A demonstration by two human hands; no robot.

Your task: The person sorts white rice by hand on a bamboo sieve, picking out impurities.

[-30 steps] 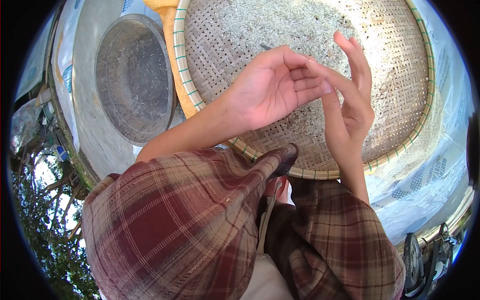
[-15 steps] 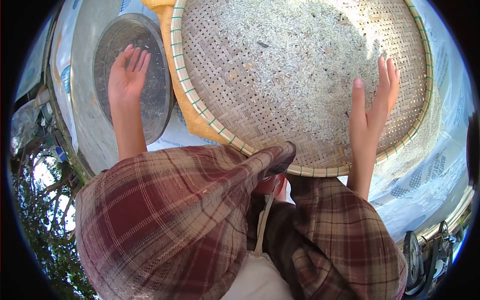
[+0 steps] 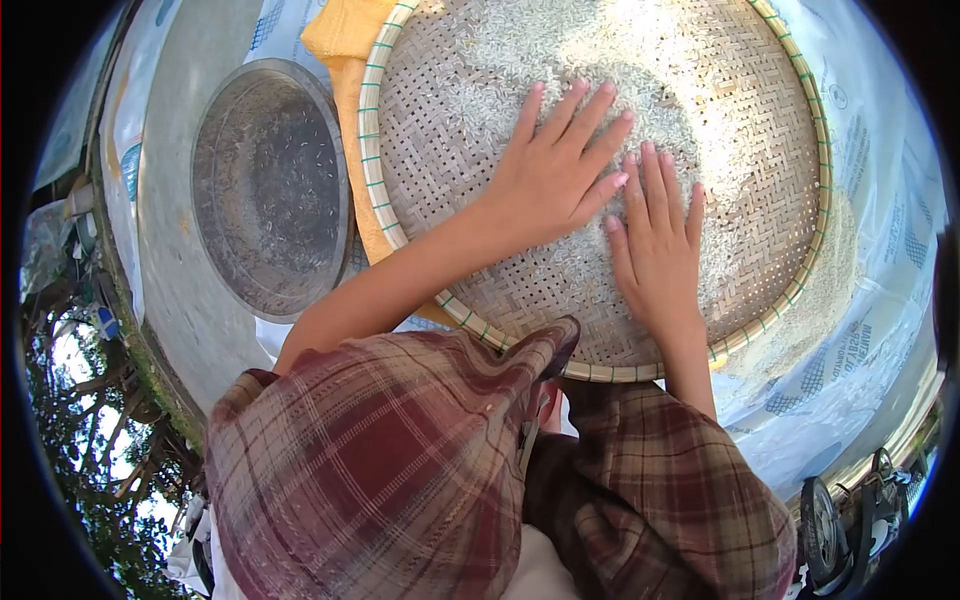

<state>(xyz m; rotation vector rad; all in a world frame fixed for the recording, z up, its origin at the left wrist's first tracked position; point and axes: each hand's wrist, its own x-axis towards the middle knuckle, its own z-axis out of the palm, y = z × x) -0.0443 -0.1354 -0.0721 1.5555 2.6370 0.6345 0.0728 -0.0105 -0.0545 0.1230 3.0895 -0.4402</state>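
Before me lies a round woven bamboo tray [image 3: 760, 200] with a pale rim tied in green. White rice grains [image 3: 520, 45] are spread over its weave, densest toward the far side. My left hand [image 3: 555, 170] lies palm down over the grains near the tray's middle, fingers spread. Close beside it, my right hand [image 3: 655, 250] is also palm down with its fingers stretched out and apart. Neither hand grips anything. What lies under the palms is hidden.
Left of the tray stands a dark round basin [image 3: 270, 190] with a few grains in it. Yellow-orange sacking [image 3: 350, 110] shows between the two. Printed white plastic sheeting [image 3: 870, 260] lies beneath, with a heap of grain [image 3: 830, 290] at the right. A motorbike [image 3: 850, 520] stands lower right.
My left hand has moved right, from over the basin onto the rice. The right hand has turned palm down and shifted left on the tray. Grains are now spread differently.
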